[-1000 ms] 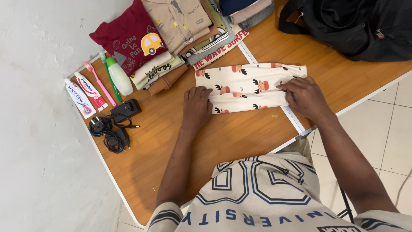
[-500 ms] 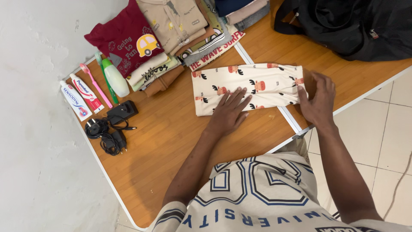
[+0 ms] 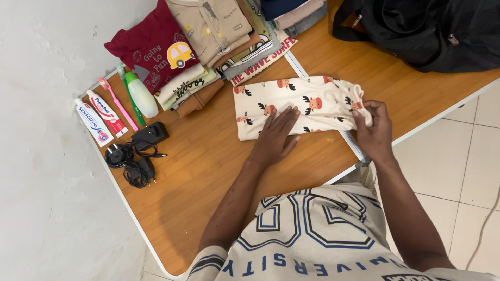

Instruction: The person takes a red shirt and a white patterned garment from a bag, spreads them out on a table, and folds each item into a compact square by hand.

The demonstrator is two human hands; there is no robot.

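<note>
Wooden table [image 3: 208, 177] against white wall [image 3: 41, 208]; tiled floor [image 3: 448, 156] beside.

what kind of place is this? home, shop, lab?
Most likely a home, possibly a packing spot. A wooden folding table against a white wall, tiled floor, stacks of folded children's clothes, toothpaste boxes, a charger and a black bag.

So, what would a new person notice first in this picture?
First, the cream printed garment lying in the middle of the wooden table: the left hand presses flat on it and the right hand pinches its right end. Next, the stack of folded clothes at the far edge, and the black bag at the far right corner.
</note>
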